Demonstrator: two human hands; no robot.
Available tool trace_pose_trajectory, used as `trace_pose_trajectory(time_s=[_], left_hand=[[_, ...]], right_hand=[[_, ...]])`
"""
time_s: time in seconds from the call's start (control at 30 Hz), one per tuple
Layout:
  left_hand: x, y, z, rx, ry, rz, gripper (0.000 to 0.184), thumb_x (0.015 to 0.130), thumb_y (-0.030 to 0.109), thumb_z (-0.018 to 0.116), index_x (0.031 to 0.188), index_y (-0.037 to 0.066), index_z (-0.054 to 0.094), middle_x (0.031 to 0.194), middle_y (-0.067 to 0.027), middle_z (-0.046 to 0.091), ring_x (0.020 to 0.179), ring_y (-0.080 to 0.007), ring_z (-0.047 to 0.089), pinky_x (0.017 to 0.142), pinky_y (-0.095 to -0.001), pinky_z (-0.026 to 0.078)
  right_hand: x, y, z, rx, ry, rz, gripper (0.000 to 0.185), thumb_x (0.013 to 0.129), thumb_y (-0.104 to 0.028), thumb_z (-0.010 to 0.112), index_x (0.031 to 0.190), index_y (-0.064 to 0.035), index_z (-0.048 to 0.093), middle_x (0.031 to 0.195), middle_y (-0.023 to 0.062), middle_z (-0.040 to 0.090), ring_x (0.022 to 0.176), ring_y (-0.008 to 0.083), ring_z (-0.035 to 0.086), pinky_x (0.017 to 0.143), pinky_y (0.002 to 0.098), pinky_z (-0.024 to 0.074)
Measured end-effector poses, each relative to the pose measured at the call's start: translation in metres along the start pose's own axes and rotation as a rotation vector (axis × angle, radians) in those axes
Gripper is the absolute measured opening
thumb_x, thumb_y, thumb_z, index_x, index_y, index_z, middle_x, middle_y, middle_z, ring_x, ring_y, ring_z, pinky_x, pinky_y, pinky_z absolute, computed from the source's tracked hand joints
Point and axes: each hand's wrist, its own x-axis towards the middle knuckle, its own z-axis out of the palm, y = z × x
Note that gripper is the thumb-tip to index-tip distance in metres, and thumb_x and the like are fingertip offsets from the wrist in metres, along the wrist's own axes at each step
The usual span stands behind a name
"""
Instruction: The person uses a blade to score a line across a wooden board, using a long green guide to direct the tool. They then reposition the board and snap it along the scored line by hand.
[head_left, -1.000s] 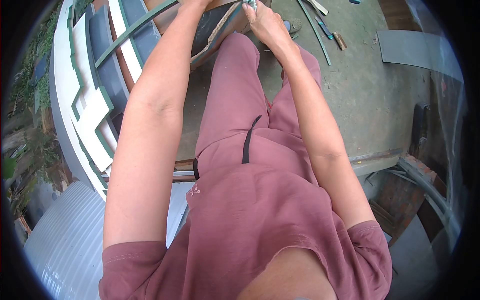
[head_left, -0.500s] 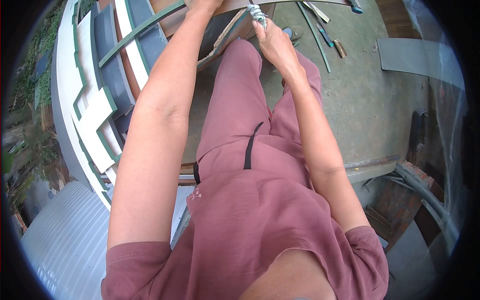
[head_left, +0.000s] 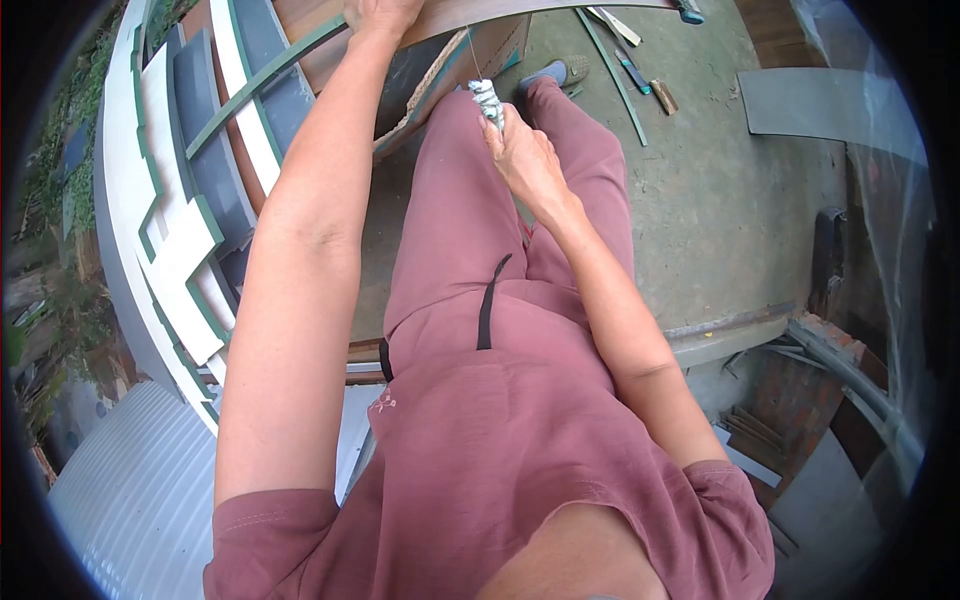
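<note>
Two hands are held out ahead of the body. By the right hand (head_left: pixel 528 158) a wrapped handle (head_left: pixel 487 97) is gripped, with the fingers closed together around its near end, so that the pale binding is left showing just beyond them. A thin shaft (head_left: pixel 473 52) is pointed forward from the handle, away from those fingers, and its far end is brought up to the near edge of a brown board (head_left: pixel 470 12); whether the edge is touched cannot be told.

The left hand (head_left: pixel 385 12) is placed ahead and to the left of the right fingers, by the left part of the board. Its own fingers are cut off by the upper border of the view, so whether they are spread or clamped cannot be told.

To the left of the left fingers, a green strip (head_left: pixel 260 88) is slanted across a white strip (head_left: pixel 250 132) and a dark panel (head_left: pixel 200 85). To the right of the right fingers and a little ahead, a cutter (head_left: pixel 632 72) and a wooden piece (head_left: pixel 664 97) are laid on the floor (head_left: pixel 720 220); farther right, a grey sheet (head_left: pixel 825 105) is seen.
</note>
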Motion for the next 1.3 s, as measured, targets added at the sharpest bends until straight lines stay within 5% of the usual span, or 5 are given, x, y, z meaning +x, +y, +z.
trace_pose_trajectory(time_s=[0.57, 1.03, 1.17, 1.2, 1.3], left_hand=[[-0.009, 0.003, -0.015, 0.003, -0.107, -0.023, 0.045, 0.089, 0.037, 0.032, 0.127, 0.018, 0.047, 0.086, -0.0222, 0.065, 0.084, -0.0406, 0.062, 0.080, -0.0485, 0.045], [-0.011, 0.001, -0.021, -0.065, -0.136, 0.003, 0.036, 0.090, 0.033, 0.032, 0.112, 0.013, 0.052, 0.078, -0.0233, 0.064, 0.077, -0.0395, 0.063, 0.074, -0.0487, 0.047], [-0.010, 0.000, -0.020, -0.064, -0.223, -0.047, 0.044, 0.090, 0.035, 0.030, 0.124, 0.017, 0.051, 0.088, -0.0243, 0.064, 0.086, -0.0398, 0.062, 0.082, -0.0484, 0.045], [-0.013, -0.001, -0.017, -0.051, -0.136, -0.006, 0.035, 0.090, 0.033, 0.031, 0.110, 0.013, 0.052, 0.082, -0.0226, 0.064, 0.079, -0.0396, 0.063, 0.075, -0.0491, 0.047], [-0.013, 0.001, -0.019, -0.057, -0.147, -0.014, 0.037, 0.090, 0.033, 0.031, 0.111, 0.013, 0.053, 0.084, -0.0230, 0.064, 0.082, -0.0394, 0.062, 0.077, -0.0490, 0.046]], right_hand=[[-0.019, 0.003, -0.041, 0.070, 0.006, 0.048, 0.038, 0.093, -0.037, 0.043, 0.107, -0.0020, 0.045, 0.087, 0.0276, 0.058, 0.086, 0.0475, 0.053, 0.071, 0.0514, 0.0402], [-0.036, 0.001, -0.028, -0.005, 0.138, -0.013, 0.035, 0.092, -0.023, 0.045, 0.123, -0.0076, 0.039, 0.090, 0.0235, 0.062, 0.085, 0.0444, 0.057, 0.072, 0.0502, 0.0438], [-0.021, -0.013, -0.032, -0.065, 0.139, -0.008, 0.032, 0.093, -0.024, 0.043, 0.121, -0.0082, 0.041, 0.087, 0.0239, 0.062, 0.083, 0.0448, 0.058, 0.071, 0.0514, 0.0432], [-0.012, -0.021, -0.036, -0.059, 0.120, -0.004, 0.031, 0.093, -0.022, 0.043, 0.121, -0.0079, 0.041, 0.088, 0.0245, 0.062, 0.085, 0.0446, 0.058, 0.072, 0.0521, 0.0443], [0.020, -0.039, -0.044, -0.035, 0.126, -0.059, 0.031, 0.093, -0.024, 0.043, 0.120, -0.0078, 0.041, 0.085, 0.0249, 0.062, 0.084, 0.0448, 0.058, 0.071, 0.0532, 0.0440]])
